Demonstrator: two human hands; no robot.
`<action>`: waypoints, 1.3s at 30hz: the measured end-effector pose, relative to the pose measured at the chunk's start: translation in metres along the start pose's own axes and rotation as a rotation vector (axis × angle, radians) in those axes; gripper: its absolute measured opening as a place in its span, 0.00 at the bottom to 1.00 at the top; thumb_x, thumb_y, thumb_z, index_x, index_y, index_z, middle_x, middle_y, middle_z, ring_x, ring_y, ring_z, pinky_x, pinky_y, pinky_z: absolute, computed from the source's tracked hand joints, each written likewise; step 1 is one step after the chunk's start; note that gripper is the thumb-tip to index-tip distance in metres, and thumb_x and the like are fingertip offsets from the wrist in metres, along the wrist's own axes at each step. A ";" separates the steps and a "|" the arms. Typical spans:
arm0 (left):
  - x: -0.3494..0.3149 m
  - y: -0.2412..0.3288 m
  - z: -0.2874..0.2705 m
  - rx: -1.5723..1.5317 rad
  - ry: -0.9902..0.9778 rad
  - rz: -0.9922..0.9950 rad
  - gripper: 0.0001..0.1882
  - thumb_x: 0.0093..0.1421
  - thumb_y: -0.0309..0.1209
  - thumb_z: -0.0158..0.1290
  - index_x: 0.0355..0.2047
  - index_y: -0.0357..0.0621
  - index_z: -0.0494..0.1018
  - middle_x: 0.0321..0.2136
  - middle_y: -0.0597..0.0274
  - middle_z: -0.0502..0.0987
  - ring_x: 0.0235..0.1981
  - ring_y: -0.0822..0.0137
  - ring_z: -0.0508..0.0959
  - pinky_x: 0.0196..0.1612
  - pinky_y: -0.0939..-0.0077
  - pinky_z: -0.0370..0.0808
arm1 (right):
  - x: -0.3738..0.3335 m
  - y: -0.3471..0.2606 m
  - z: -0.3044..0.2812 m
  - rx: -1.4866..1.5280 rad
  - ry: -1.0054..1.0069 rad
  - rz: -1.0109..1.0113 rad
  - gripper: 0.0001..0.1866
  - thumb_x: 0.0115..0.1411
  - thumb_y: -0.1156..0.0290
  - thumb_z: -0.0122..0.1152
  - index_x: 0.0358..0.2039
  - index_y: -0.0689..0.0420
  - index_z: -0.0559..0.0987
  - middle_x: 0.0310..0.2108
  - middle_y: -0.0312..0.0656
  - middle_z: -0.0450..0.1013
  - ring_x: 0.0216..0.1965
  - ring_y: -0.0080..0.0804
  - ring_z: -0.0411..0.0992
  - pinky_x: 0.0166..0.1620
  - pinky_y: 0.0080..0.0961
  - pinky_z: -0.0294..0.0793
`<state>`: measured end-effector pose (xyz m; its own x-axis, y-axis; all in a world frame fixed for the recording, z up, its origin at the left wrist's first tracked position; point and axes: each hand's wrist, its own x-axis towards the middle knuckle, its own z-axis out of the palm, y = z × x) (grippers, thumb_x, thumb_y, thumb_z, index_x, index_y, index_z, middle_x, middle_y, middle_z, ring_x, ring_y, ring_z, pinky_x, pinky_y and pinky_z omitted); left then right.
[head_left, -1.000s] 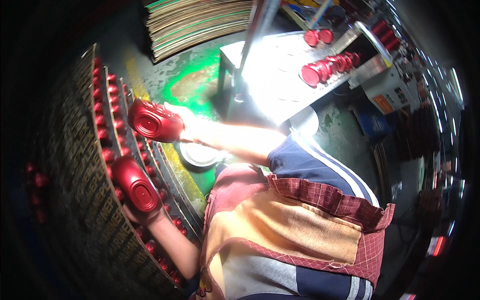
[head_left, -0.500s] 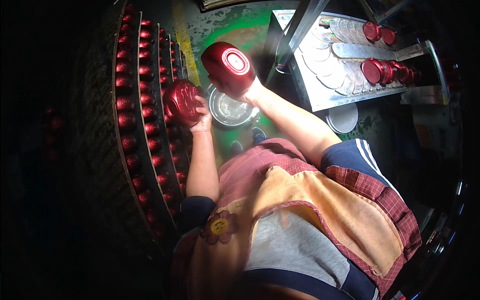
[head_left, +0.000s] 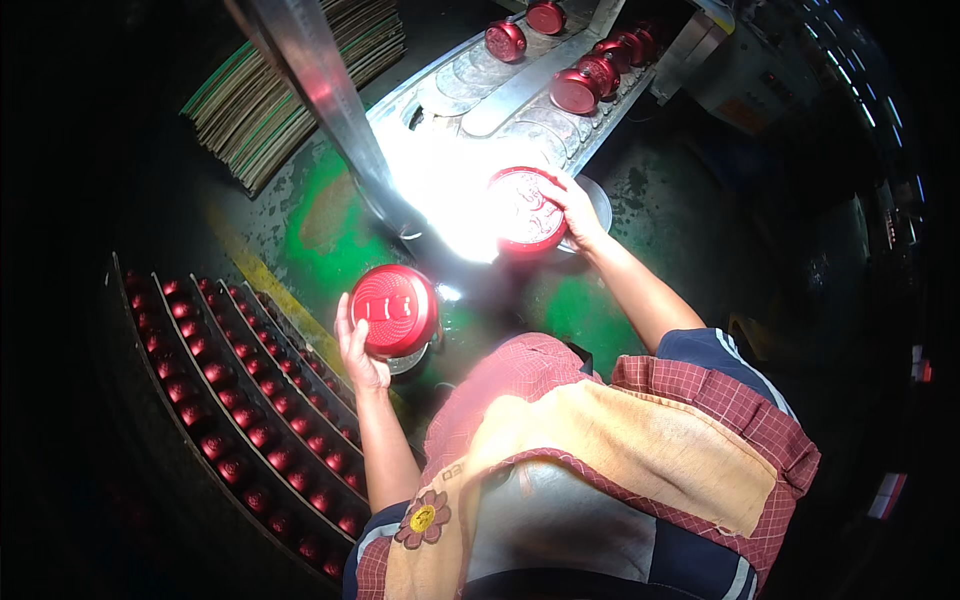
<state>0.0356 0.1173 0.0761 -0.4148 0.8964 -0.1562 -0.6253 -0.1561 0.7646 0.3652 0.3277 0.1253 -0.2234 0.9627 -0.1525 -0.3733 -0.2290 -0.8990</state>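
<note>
My left hand (head_left: 360,350) grips the side of a round, shiny red vessel (head_left: 398,305). A fine dotted pattern and raised marks show on the face turned up. In my right hand (head_left: 578,212) is another round red vessel (head_left: 525,218), its embossed face upward and its rim partly washed out by glare. The right-hand vessel is beside the near end of a metal conveyor (head_left: 497,105) of overlapping rounded plates. Under the left-hand vessel a metal basin (head_left: 410,362) is mostly hidden.
Racks (head_left: 255,425) with rows of similar red vessels stand at the left. More red vessels (head_left: 597,75) sit on the conveyor. A metal post (head_left: 325,90) slants in front of it. Stacked boards (head_left: 295,85) lie at the far left; a pale round lid-like thing (head_left: 598,205) is behind my right hand.
My view has turned rightward. My right hand has carried its vessel toward the conveyor, and it now shows the embossed face instead of the base. The left-hand vessel has turned, its patterned face up.
</note>
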 end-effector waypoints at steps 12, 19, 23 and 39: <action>0.185 -0.214 0.278 1.455 -0.054 0.513 0.38 0.49 0.31 0.68 0.61 0.58 0.69 0.63 0.40 0.61 0.62 0.42 0.66 0.61 0.55 0.68 | 0.183 0.011 -0.105 -1.172 0.407 -0.540 0.23 0.52 0.69 0.70 0.48 0.30 0.81 0.58 0.43 0.62 0.60 0.49 0.63 0.56 0.41 0.72; 0.179 -0.263 0.305 1.338 -0.222 0.290 0.40 0.47 0.31 0.70 0.62 0.62 0.68 0.65 0.38 0.54 0.65 0.40 0.61 0.63 0.51 0.66 | 0.222 0.023 -0.142 -1.303 0.317 -0.375 0.32 0.52 0.67 0.69 0.57 0.24 0.74 0.65 0.52 0.55 0.65 0.56 0.55 0.60 0.47 0.68; 0.179 -0.249 0.310 1.230 -0.307 0.137 0.36 0.53 0.29 0.65 0.63 0.61 0.68 0.54 0.37 0.71 0.56 0.45 0.73 0.58 0.58 0.71 | 0.225 0.005 -0.157 -1.235 0.310 -0.537 0.31 0.53 0.69 0.68 0.58 0.30 0.75 0.67 0.59 0.52 0.66 0.59 0.52 0.67 0.46 0.58; -0.089 0.186 -0.030 0.771 0.031 0.022 0.15 0.64 0.20 0.54 0.51 0.37 0.77 0.47 0.60 0.79 0.47 0.74 0.79 0.48 0.83 0.76 | 0.017 -0.057 0.116 -0.661 -0.063 -1.006 0.17 0.60 0.92 0.53 0.49 0.66 0.77 0.52 0.45 0.69 0.46 0.30 0.75 0.52 0.25 0.78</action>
<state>-0.0634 -0.0037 0.2133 -0.4471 0.8828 -0.1443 0.0159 0.1691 0.9855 0.2784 0.3410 0.2219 -0.1480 0.6553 0.7408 0.1238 0.7554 -0.6435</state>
